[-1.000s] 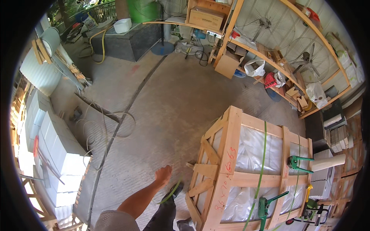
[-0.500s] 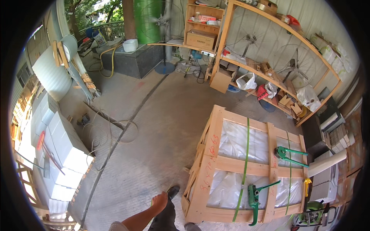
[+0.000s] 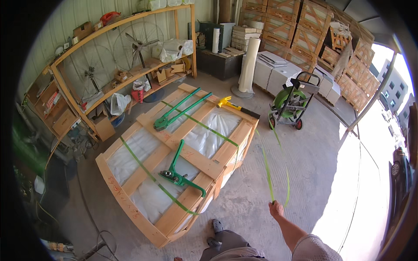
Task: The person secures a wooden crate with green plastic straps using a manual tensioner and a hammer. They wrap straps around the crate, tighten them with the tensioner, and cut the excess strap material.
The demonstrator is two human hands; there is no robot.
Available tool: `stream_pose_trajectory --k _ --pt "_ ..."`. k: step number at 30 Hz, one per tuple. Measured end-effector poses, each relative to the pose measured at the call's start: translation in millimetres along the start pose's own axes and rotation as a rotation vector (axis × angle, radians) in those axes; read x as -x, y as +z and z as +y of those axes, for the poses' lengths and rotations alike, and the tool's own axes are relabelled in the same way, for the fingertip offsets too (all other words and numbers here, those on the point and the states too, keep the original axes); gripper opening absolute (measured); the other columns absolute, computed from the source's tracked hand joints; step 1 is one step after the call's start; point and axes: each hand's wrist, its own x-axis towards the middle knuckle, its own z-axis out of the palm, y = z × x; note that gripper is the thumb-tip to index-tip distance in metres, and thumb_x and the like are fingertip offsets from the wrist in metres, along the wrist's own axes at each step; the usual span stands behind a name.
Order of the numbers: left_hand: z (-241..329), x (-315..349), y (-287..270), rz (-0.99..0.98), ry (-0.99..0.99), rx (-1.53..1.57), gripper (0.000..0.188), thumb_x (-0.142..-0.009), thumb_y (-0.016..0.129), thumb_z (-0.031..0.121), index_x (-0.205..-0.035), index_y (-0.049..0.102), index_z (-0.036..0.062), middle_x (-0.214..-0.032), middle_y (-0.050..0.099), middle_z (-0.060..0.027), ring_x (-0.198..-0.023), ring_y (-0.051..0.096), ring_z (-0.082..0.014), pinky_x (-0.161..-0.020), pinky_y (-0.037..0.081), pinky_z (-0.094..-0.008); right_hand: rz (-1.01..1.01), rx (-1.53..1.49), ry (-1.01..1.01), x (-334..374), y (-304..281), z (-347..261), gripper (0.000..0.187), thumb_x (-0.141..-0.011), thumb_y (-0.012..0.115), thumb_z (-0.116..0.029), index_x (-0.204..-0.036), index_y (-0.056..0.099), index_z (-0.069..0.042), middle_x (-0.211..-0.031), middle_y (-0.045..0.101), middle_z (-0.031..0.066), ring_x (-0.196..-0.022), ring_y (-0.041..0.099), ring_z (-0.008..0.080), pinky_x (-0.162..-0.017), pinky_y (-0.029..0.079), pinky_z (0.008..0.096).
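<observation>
A pale ribbed wall [image 3: 82,15] rose behind wooden shelving [image 3: 193,48] at the far left edge of the grey concrete floor [image 3: 305,161]; bright sunlight [image 3: 348,187] (almost white) lay along its right edge, a windowed building [image 3: 395,90] beyond.

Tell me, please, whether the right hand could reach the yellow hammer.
Probably not without stepping closer: the right hand holds a green strap, and the yellow hammer lies farther away on the crate, though the way looks clear.

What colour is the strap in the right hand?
Green; the strap shows best in the head view.
</observation>
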Motion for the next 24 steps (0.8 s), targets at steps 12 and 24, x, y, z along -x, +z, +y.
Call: stream_pose_trajectory --k 12,24 --pt "86.4 42.2 -47.2 -0.327 -0.898 0.01 0.036 -0.094 0.037 0.034 -0.096 0.058 0.0044 -0.092 0.064 -0.0257 -0.09 0.059 -0.0456 -0.079 0.046 -0.0542 -0.219 0.555 0.017 -77.3 -62.7 68.2 0.036 -0.089 0.047 -0.031 -0.094 0.068 -0.002 -0.099 0.065 0.0223 -0.093 0.063 0.0384 -0.081 0.05 0.048" --pt "179.6 19.7 96.4 -0.095 -1.047 0.463 0.024 -0.087 0.049 0.022 -0.082 0.06 0.0005 -0.07 0.059 -0.0178 -0.064 0.057 -0.0328 -0.06 0.046 -0.0433 -0.995 0.197 -0.055 -159.6 -78.6 126.9 0.046 -0.091 0.043 -0.039 -0.06 0.057 -0.007 -0.045 0.045 0.0019 -0.037 0.041 0.0153 -0.04 0.04 0.0334"
